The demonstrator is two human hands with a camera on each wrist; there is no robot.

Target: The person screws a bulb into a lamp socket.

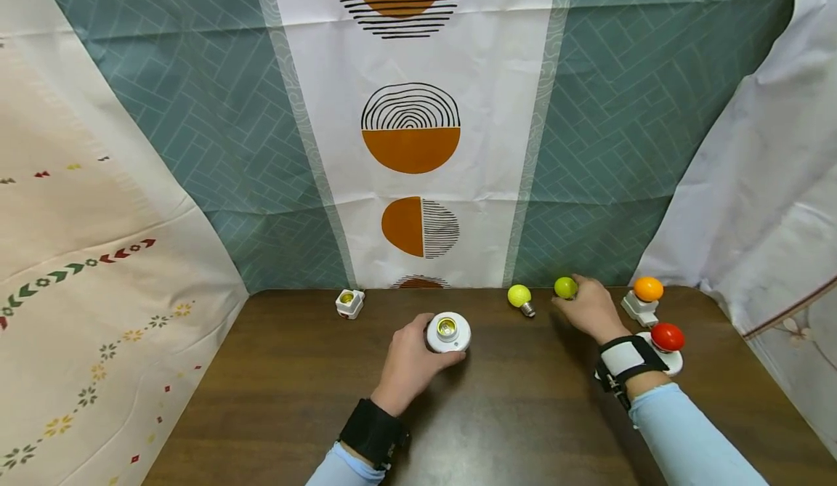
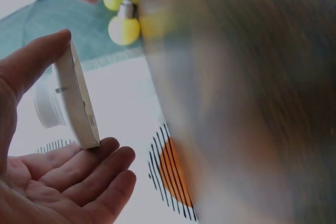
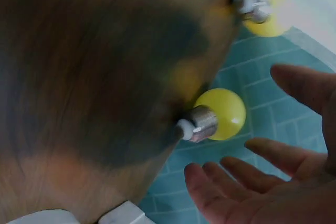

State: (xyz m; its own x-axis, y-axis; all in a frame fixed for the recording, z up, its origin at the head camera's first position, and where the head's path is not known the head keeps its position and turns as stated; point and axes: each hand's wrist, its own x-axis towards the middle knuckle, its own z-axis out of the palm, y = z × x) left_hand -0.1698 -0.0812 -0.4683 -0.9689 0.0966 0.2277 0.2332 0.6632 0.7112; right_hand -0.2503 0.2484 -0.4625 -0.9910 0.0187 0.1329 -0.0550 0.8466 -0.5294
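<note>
My left hand (image 1: 408,361) holds a round white bulb socket (image 1: 462,342) by its edge, its brass-coloured opening facing up in the head view. In the left wrist view, the thumb and fingertips pinch opposite sides of that socket (image 2: 73,98). Over at the back right, my right hand (image 1: 591,312) reaches to a yellow-green light bulb (image 1: 564,287). The right wrist view shows the fingers spread beside this bulb (image 3: 226,114), with a gap between them and the glass. A second yellow-green bulb (image 1: 519,296) lies just left of it, metal base toward the front.
A small square white socket (image 1: 354,309) stands at the back left of the brown table (image 1: 510,420). Beyond the right wrist are an orange bulb (image 1: 648,288) in a square socket (image 1: 637,309) and a red bulb (image 1: 668,336) on a round white base (image 1: 673,362). Cloth hangs behind.
</note>
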